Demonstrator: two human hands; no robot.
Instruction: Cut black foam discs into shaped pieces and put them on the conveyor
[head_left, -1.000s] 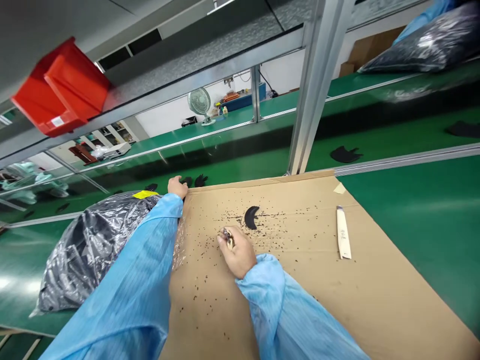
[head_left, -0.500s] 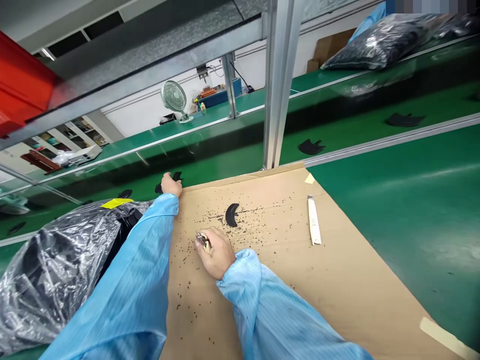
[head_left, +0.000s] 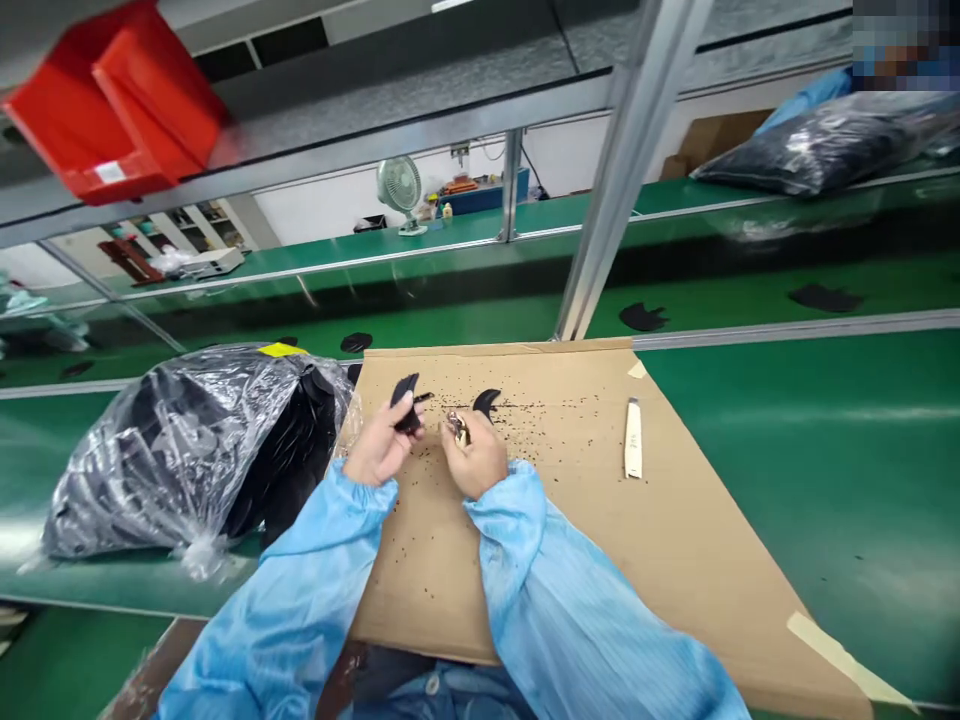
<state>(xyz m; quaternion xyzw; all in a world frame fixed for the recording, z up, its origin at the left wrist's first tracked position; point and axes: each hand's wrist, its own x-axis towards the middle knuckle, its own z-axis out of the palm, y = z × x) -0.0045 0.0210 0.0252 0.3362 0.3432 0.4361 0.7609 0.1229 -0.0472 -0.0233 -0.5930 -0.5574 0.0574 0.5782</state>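
Note:
My left hand (head_left: 386, 443) holds a thin black curved part (head_left: 406, 400) upright between thumb and fingers, above the far left of the brown cardboard sheet (head_left: 600, 560). Close by on the right, my right hand (head_left: 478, 455) is closed around a small shiny metal tool (head_left: 459, 430) with a pale handle; the fingers hide most of it, so its kind is unclear. Just beyond my right hand, a second black crescent-shaped part (head_left: 489, 400) lies on the cardboard. Tiny dark bits are scattered around both hands.
A clear plastic bag (head_left: 150, 470) of black parts stands left of the cardboard. A white-handled knife-like tool (head_left: 633, 440) lies on the right. Behind, black pieces (head_left: 643, 317) rest on a green belt (head_left: 465, 310). A metal post (head_left: 622, 160) rises at the back; a red bin (head_left: 120, 110) sits upper left.
My left hand has come back from the green belt to over the cardboard, now with a black part in it. My right hand still grips the metal tool. The camera view has shifted.

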